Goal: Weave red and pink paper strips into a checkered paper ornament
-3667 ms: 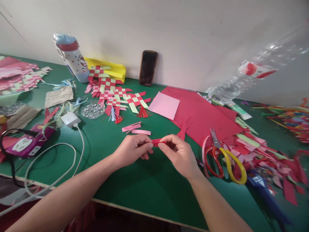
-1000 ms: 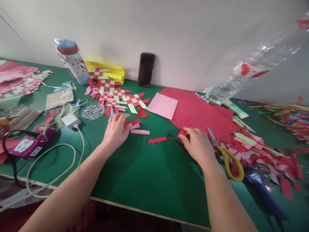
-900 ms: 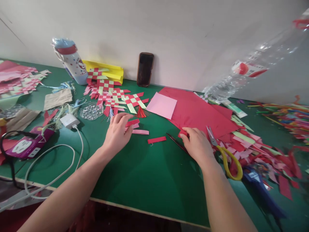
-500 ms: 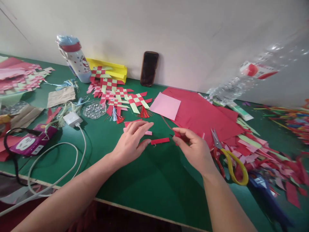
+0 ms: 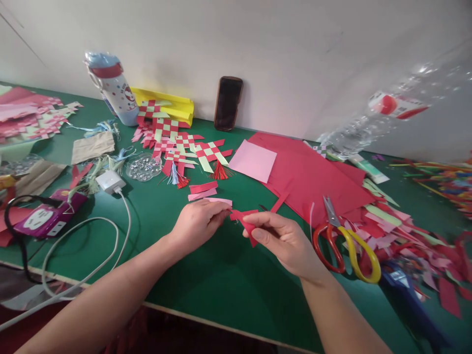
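Observation:
My right hand pinches a folded red paper strip between thumb and fingers. A red strip end sticks out behind those fingers toward the red sheets. My left hand has its fingertips pressed together just left of the folded strip; what they hold, if anything, is hidden. Below and between the hands, a short red strip lies on the green table, partly covered by the folded one. Beyond my left hand lie a pink strip, another pink strip and a red strip.
Scissors lie right of my right hand, by paper scraps. Red sheets carry a pink square. Woven paper fish, a phone, a bottle, a power strip and a white cable surround the workspace.
My right hand has moved left and slightly down with the red paper strip, over the short strip. My left hand's spread fingers have closed together near it.

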`<state>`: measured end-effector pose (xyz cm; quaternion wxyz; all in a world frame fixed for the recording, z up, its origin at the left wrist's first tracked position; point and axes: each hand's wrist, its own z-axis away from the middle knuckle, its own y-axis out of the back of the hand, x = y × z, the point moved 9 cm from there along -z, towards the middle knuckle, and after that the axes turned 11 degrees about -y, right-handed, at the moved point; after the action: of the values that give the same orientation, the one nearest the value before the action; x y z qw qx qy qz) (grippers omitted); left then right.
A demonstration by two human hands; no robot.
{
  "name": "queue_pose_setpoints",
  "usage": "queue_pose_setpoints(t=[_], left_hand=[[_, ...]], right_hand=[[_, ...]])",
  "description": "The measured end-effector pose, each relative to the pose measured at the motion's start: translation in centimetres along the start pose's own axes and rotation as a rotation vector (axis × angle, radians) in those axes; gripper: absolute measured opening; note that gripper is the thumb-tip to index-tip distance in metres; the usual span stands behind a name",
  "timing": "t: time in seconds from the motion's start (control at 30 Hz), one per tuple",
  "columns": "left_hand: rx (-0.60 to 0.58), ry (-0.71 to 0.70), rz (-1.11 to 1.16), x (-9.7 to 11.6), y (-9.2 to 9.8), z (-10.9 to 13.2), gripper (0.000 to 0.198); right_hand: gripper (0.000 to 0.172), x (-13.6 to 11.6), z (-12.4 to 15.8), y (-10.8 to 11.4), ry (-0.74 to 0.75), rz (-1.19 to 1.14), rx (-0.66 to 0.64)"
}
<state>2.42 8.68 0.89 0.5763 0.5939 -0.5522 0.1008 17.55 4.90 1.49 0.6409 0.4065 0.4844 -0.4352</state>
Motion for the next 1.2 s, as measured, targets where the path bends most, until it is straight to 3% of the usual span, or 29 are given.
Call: queue_pose_setpoints(t=[0.23, 0.47, 0.63, 0.83, 1.2], left_hand=[[-0.165, 0.188, 0.395, 0.1, -3.1, 0.8, 0.036], [-0.215, 0.280, 0.675, -0.2, -4.4, 1.1, 0.040], [-0.257, 0.423, 0.894, -0.5, -5.6, 2.1, 0.041], [-0.281, 0.390, 1.062, 0.7, -5.8, 1.9, 0.044], [-0.268, 0.357, 1.146, 1.2, -5.9, 1.8, 0.051]], right_hand=[[0.021, 0.9, -0.6, -0.9, -0.023, -0.008, 0.083], [0.017, 0.6, -0.4, -0.2, 0.077, 0.146, 0.243], [0.018, 0.3, -0.3, 0.1, 0.122, 0.229, 0.301], [0.018, -0.2, 0.0, 0.0, 0.151, 0.313, 0.343], [0.017, -1.0, 0.4, -0.4, 0.212, 0.433, 0.411]])
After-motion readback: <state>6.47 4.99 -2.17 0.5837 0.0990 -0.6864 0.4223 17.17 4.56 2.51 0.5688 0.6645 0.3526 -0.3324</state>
